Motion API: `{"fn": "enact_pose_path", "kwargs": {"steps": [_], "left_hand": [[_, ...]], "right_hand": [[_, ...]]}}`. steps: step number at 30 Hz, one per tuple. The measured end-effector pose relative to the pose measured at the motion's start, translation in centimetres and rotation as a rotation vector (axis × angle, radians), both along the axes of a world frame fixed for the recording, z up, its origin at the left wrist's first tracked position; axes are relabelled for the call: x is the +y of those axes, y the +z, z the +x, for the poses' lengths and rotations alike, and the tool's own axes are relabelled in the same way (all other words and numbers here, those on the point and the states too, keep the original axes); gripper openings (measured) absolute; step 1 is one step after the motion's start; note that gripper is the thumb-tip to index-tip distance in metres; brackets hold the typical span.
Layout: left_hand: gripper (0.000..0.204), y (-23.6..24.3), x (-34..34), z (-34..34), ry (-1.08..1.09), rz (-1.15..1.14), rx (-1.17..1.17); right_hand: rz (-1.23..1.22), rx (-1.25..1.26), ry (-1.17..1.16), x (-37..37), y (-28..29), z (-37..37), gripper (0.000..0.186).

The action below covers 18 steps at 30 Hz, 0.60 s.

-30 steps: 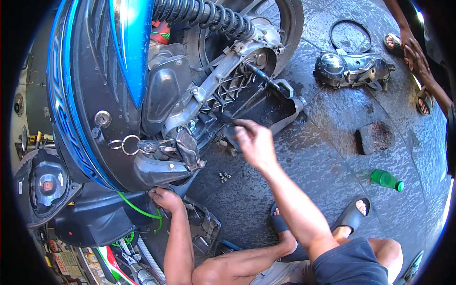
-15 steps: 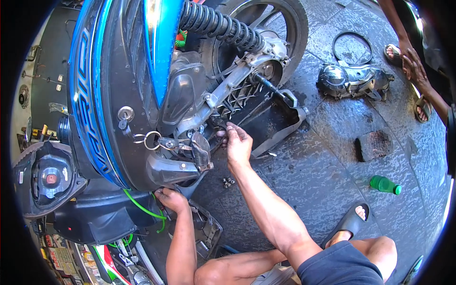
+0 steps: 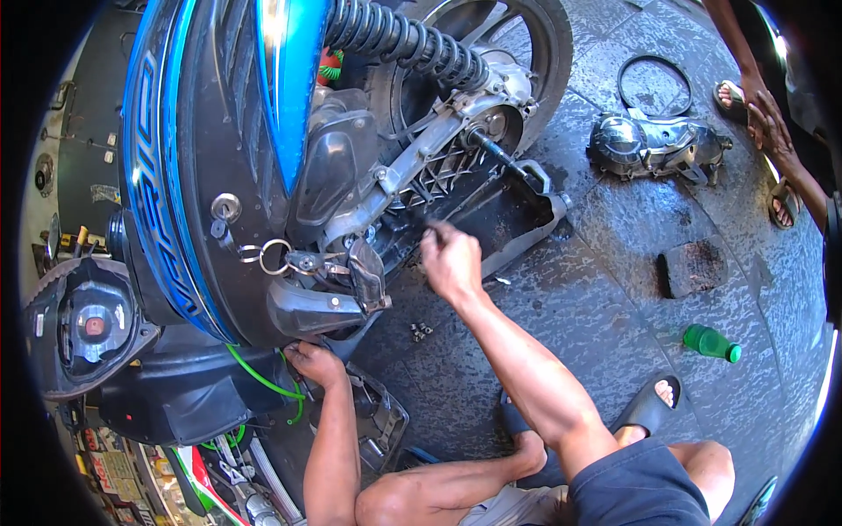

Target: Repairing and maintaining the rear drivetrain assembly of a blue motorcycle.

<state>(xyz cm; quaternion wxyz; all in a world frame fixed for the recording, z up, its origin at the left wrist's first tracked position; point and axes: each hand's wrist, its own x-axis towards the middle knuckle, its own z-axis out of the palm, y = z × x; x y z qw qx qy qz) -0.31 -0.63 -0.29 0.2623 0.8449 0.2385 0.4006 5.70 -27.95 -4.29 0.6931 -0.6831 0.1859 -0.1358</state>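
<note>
A blue and black scooter (image 3: 219, 158) fills the upper left, its side opened to bare the engine case (image 3: 368, 206). My right hand (image 3: 453, 263) hovers over the floor just right of the case, apart from it, fingers bent and smeared by motion. Whether it holds anything small does not show. My left hand (image 3: 317, 364) is closed at the lower edge of the scooter's black bodywork, beside a bright green hose (image 3: 263, 379). What its fingers grip is hidden. Keys on a ring (image 3: 274, 256) hang from the side panel.
Several small metal parts (image 3: 421, 332) lie on the floor below my right hand. Farther right are a removed engine cover (image 3: 653, 145), a black belt (image 3: 656, 86), a dark block (image 3: 693, 267) and a green bottle (image 3: 711, 343). Another person's hands (image 3: 770, 127) rest at the upper right.
My right hand has drawn back from the engine, to the right and slightly toward me. My left hand keeps its place.
</note>
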Motion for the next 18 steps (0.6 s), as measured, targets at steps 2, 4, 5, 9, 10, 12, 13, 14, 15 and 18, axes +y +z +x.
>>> {"fn": "enact_pose_path", "kwargs": {"steps": [2,4,5,9,10,12,13,14,15,18], "left_hand": [[0.041,0.1,-0.4,-0.2,0.008,0.044,-0.099],[0.043,-0.5,0.3,0.1,0.026,0.07,-0.078],[0.041,-0.5,0.2,0.0,0.019,0.036,-0.015],[0.037,-0.3,0.3,0.0,-0.012,0.046,-0.055],[0.037,-0.2,0.0,0.0,-0.006,0.045,-0.058],[0.035,0.1,-0.8,0.0,-0.022,-0.011,-0.059],[0.034,0.1,-1.0,0.0,-0.009,-0.018,-0.091],[0.034,0.1,-1.2,0.0,-0.004,-0.026,-0.098],[0.032,0.4,-0.9,-0.3,0.006,-0.003,-0.062],[0.03,0.4,-1.1,-0.3,0.005,-0.004,-0.003]], "right_hand": [[-0.061,-0.007,0.141,0.8,0.4,-0.7,0.028],[0.142,-0.008,0.06,-0.1,-0.5,0.6,0.028],[0.218,-0.023,0.053,-0.6,-0.9,1.0,0.028],[0.514,-0.087,0.167,-2.2,-3.8,1.8,0.029],[0.522,-0.074,0.168,-2.2,-3.5,1.6,0.029],[0.33,-0.08,0.085,-2.2,-2.4,1.6,0.027],[0.198,-0.088,0.048,-1.2,-2.3,1.3,0.027],[0.061,-0.101,0.008,-0.3,-2.0,0.5,0.026],[0.066,-0.089,-0.008,1.0,-0.9,-0.7,0.023],[0.113,-0.121,0.068,6.8,-1.7,-4.0,0.024]]}}
